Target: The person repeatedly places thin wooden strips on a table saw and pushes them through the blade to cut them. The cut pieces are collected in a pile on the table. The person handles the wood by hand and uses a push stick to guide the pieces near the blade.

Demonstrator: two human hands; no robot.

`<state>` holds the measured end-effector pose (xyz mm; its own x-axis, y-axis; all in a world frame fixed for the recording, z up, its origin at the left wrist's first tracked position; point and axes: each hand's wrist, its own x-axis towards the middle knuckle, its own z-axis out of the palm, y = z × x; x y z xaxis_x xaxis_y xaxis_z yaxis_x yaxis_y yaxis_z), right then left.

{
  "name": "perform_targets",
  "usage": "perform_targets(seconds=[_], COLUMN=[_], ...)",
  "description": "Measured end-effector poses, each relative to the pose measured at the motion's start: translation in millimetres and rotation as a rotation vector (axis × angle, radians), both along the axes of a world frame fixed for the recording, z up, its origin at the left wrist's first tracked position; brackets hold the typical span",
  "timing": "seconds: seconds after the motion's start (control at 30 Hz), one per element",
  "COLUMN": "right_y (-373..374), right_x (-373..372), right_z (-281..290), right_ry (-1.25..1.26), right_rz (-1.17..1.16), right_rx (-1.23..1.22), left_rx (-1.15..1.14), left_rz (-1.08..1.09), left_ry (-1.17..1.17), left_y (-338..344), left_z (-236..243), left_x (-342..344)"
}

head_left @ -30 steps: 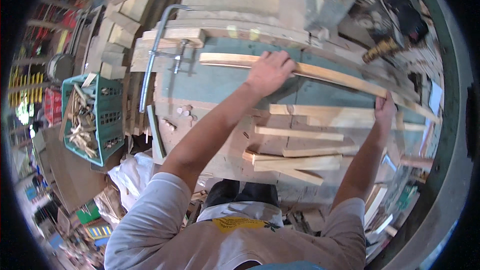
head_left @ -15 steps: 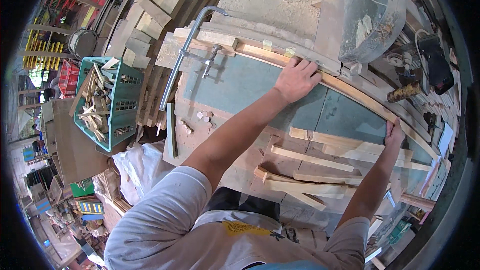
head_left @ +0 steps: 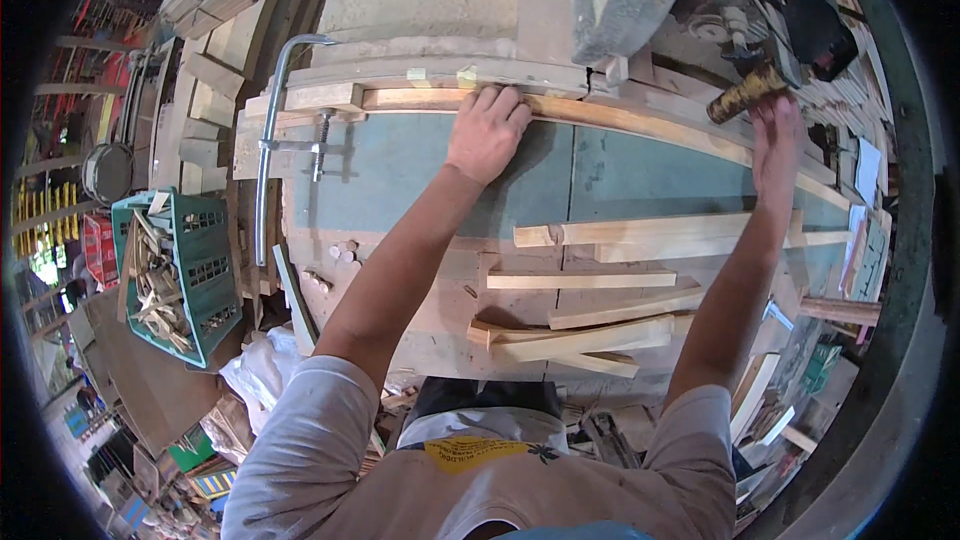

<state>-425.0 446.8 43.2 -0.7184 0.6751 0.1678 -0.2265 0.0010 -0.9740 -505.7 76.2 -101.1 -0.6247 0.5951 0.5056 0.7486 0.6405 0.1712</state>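
A long, thin wooden strip [head_left: 640, 118] runs across the far side of the green bench top, bending against a curved wooden edge. My left hand [head_left: 488, 132] is closed over the strip near its middle, fingers curled across its top. My right hand [head_left: 776, 145] is off the strip, its fingers stretched toward a tool with a worn, yellow-brown cylindrical grip [head_left: 742, 96]. The fingertips reach the grip's near side; whether they touch it, I cannot tell. A metal bar clamp [head_left: 270, 145] stands at the strip's left end, beside a short wooden block [head_left: 325, 98].
Several loose wooden strips [head_left: 585, 281] lie on the near part of the bench. Left of it stands a green crate [head_left: 215, 275] of wood offcuts. A rounded grey metal housing [head_left: 625, 0] rises behind the strip. Small round wooden pieces [head_left: 343, 251] lie at left.
My right hand has let go of the strip's right part and moved up and away to the tool's grip. My left hand stays on the strip. The view has shifted right.
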Motion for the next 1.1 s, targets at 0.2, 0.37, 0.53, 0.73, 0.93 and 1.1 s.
perform_targets(seconds=[0.2,0.37,0.53,0.73,0.93,1.1], right_y=[-1.4,-36.6,-57.9,-71.6,-80.5,-93.2], right_x=[-43.8,-29.6,11.4,67.1,112.8,149.0], right_z=[-15.5,-3.5,-0.5,-5.8,-11.3,-15.2], right_ry=[0.019,-0.012,-0.07,-0.081,-0.094,-0.068], right_rz=[0.105,-0.054,-0.186,-0.207,-0.247,-0.263], right_rx=[0.013,-0.019,-0.013,-0.005,-0.021,-0.02], left_rx=[0.041,0.025,0.041,0.07,0.044,0.031], left_rz=[-0.03,-0.014,-0.017,-0.025,-0.014,-0.006], left_ry=[0.039,0.022,-0.001,-0.039,-0.035,-0.047], left_y=[2.1,-0.7,-0.2,-1.0,-3.0,-3.0], left_z=[-3.2,-4.0,0.6,1.3,1.4,1.6], left_x=[-5.2,-3.8,-1.7,-0.7,-0.8,-0.2])
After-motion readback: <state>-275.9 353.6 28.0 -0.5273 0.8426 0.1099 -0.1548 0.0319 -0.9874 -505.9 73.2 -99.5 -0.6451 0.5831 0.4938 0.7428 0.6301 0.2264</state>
